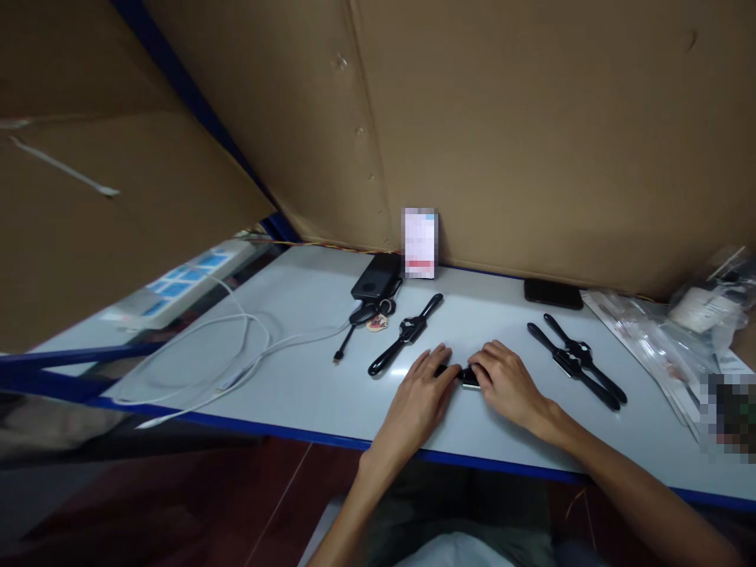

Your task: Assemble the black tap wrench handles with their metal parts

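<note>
Low over the table's front half, a black spokeshave (470, 377) lies between my two hands, mostly covered by their fingers. My left hand (420, 387) is curled over its left side. The fingers of my right hand (503, 381) close on its middle and right part. Another black spokeshave (409, 331) rests slantwise just beyond my left hand. To the right of my right hand, two more lie side by side, a nearer spokeshave (565, 362) and a farther spokeshave (582, 353).
Behind stand a lit phone (420, 242), a black power bank (376, 276) with keys, and a dark phone (554, 294). White cables (253, 346) loop at left near a power strip (186, 283). Plastic bags (655, 346) lie at right. Cardboard (502, 142) walls the back.
</note>
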{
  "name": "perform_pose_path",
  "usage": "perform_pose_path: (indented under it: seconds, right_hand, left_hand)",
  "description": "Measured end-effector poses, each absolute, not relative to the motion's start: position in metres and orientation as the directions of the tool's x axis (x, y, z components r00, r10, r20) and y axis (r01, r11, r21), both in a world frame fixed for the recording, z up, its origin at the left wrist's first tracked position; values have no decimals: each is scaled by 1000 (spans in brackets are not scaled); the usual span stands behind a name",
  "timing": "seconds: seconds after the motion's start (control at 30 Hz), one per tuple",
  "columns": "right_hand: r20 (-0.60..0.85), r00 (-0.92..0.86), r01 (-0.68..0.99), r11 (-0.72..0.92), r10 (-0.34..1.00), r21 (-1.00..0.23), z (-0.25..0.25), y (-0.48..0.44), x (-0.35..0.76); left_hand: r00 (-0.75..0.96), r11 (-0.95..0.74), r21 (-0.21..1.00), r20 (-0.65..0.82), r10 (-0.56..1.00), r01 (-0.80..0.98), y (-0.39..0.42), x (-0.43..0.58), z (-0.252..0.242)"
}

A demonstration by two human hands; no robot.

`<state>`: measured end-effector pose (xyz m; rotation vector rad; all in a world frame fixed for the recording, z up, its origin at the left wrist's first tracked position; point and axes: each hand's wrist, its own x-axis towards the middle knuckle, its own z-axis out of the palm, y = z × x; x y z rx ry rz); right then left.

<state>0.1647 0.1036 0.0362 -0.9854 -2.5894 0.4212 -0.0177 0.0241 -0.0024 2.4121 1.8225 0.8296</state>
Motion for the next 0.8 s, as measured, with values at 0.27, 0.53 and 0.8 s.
perform_pose_path:
  seconds: [0.27, 0.53, 0.8]
  right_hand:
    - [203, -781, 481, 776, 591, -407, 45, 112, 172]
    - [207, -769, 522, 782, 604, -340, 40, 106, 171]
    - [226, -688, 606, 717, 690, -345, 36, 106, 166]
  left_hand:
    - [169, -316, 342, 397, 902, 885, 25, -18, -2]
    - [148, -297, 335, 404, 903, 894, 26, -16, -2]
    - [144, -293, 333, 406, 902, 896, 27, -16, -5]
